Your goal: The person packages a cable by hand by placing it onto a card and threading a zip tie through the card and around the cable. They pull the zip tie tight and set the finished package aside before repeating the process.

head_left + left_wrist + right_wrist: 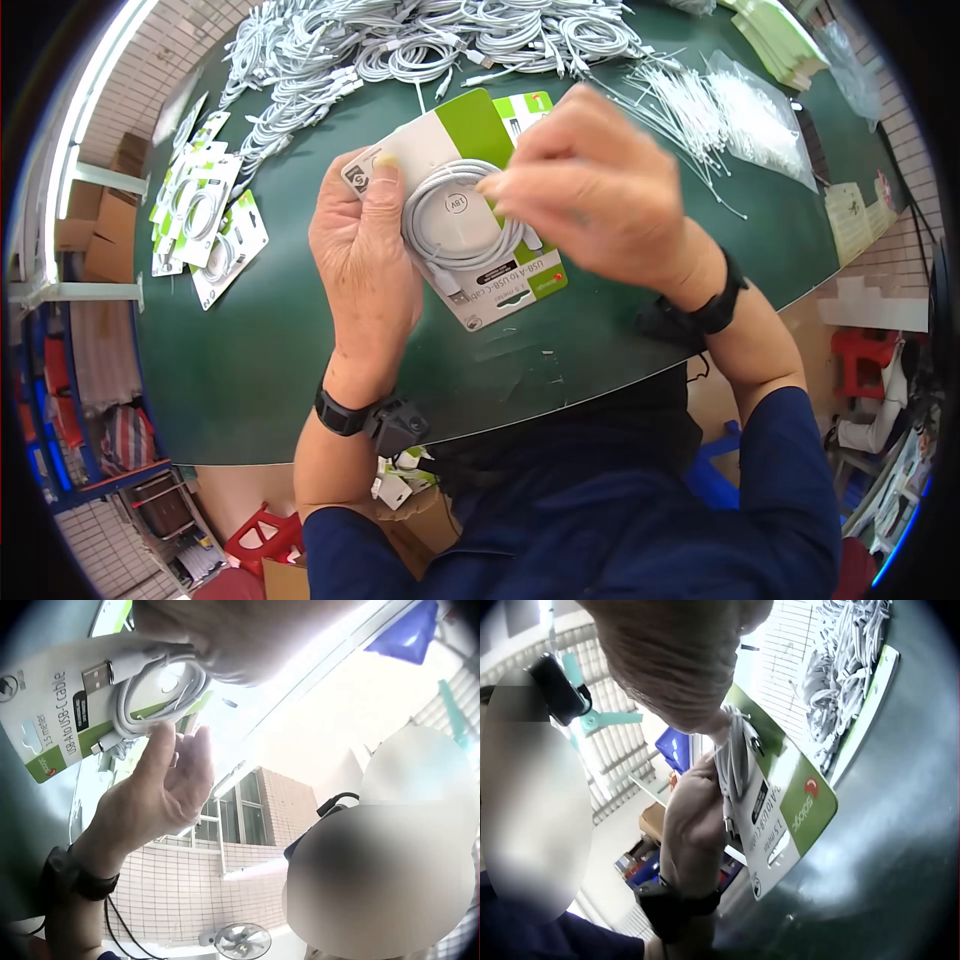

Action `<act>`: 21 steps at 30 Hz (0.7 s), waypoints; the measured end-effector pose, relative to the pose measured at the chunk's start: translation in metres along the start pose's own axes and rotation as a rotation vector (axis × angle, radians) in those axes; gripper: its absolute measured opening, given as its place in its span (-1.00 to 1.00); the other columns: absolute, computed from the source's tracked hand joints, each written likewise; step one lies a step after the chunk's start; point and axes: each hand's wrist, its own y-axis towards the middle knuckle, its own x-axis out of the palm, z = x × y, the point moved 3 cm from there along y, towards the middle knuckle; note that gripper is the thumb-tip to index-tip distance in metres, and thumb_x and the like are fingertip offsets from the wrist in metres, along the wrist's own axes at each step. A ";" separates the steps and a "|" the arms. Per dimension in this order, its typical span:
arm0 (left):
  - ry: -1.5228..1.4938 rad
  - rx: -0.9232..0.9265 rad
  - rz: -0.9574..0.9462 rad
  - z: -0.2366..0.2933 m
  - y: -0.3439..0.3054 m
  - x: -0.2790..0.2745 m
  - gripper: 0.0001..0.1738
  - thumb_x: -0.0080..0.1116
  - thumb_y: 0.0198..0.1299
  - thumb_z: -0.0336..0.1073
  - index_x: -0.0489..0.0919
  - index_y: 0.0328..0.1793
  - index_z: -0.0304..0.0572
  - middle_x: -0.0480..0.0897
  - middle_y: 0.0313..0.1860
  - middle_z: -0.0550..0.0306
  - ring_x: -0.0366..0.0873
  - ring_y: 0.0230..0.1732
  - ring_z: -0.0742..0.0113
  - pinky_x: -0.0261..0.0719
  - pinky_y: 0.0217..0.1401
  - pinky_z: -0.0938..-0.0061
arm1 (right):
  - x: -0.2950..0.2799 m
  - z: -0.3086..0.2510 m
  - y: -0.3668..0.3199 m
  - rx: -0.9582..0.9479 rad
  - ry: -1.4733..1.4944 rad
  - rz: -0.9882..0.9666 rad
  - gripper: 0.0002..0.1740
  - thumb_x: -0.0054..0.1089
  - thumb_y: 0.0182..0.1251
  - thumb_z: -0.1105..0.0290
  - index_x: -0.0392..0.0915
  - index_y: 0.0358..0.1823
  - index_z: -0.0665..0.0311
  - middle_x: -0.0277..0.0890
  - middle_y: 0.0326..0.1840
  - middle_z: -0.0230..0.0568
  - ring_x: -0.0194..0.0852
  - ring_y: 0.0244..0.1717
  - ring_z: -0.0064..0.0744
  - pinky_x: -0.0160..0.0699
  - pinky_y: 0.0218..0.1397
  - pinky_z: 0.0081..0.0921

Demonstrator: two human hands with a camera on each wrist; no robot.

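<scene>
My left hand [365, 240] grips a white and green cardboard card [475, 125] by its side, the thumb on its face. On the card lies a coiled white USB cable [417, 235]; the print reads USB-A to USB-C, 1.5 meter. My right hand [605, 190] has its fingers curled and its thumb and fingertips together at the coil's right edge. In the left wrist view the right thumb reaches the coil beside the small connector [111, 741]. I cannot tell what lies between the right fingertips. Partly hidden behind the card is another green and white card [522, 106].
A large heap of white cables [420, 45] covers the back of the green table [260, 370]. Several cards with coiled cables [205, 205] lie at the left. White cable ties [680, 105] and a plastic bag of them [760, 125] are at the right, below green cards [775, 40].
</scene>
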 end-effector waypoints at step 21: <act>0.056 -0.069 -0.257 -0.002 -0.011 0.011 -0.60 0.27 0.53 -0.38 0.55 0.40 -0.35 0.76 0.19 0.03 0.70 0.15 0.41 0.68 0.25 0.43 | 0.017 0.004 -0.004 -0.072 -0.058 0.067 -0.66 0.53 -0.16 0.61 0.66 -0.30 0.14 0.60 -0.20 -0.41 0.50 -0.28 -0.30 0.57 -0.29 -0.41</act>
